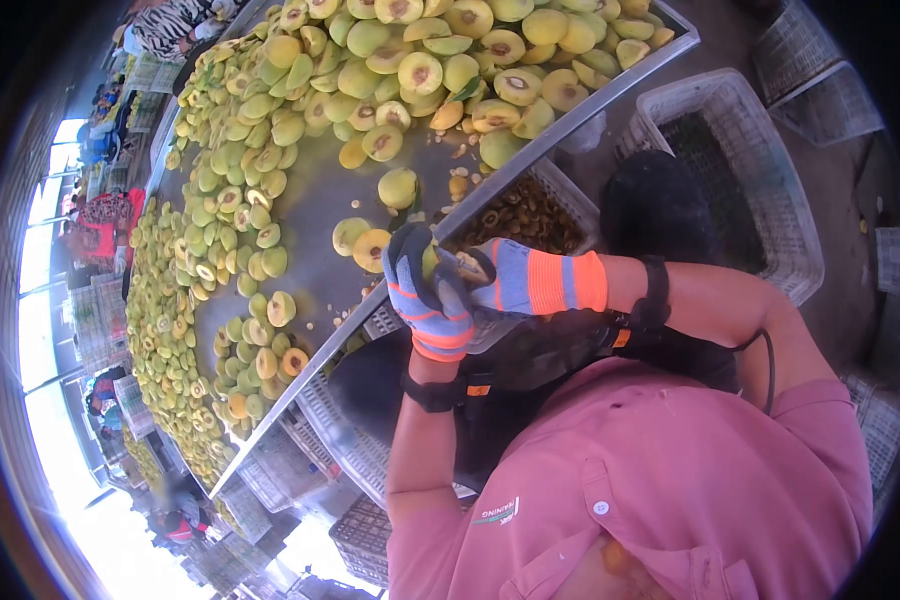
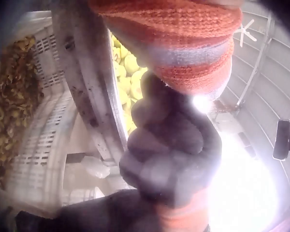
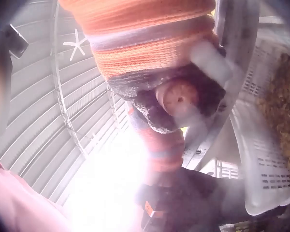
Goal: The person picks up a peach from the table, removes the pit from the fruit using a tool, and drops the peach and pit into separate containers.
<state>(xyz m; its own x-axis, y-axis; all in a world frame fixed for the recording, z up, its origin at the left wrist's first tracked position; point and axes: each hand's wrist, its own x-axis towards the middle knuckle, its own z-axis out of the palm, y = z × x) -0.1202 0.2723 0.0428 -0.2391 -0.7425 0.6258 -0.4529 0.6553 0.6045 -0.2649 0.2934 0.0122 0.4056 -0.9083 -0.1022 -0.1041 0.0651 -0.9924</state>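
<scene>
My gloved left hand [image 1: 428,300] holds a green-yellow, peach-like fruit half [image 1: 430,262] at the table's near edge. Up against it, my gloved right hand [image 1: 518,277] grips a tool whose round, wooden-looking handle end [image 3: 180,98] shows in the right wrist view; its working end is hidden. The left wrist view shows the curled dark fingers [image 2: 169,140] of a glove, with the fruit out of sight there. Just beyond the hands, loose fruit halves [image 1: 372,250] lie on the metal table [image 1: 320,215].
Many more halved fruits [image 1: 370,75] are heaped on the table behind its raised metal rim [image 1: 570,125]. A crate of brown pits or scraps [image 1: 530,215] stands below the edge. A white crate [image 1: 795,200] is to the right. Other people [image 1: 105,230] sit along the far side.
</scene>
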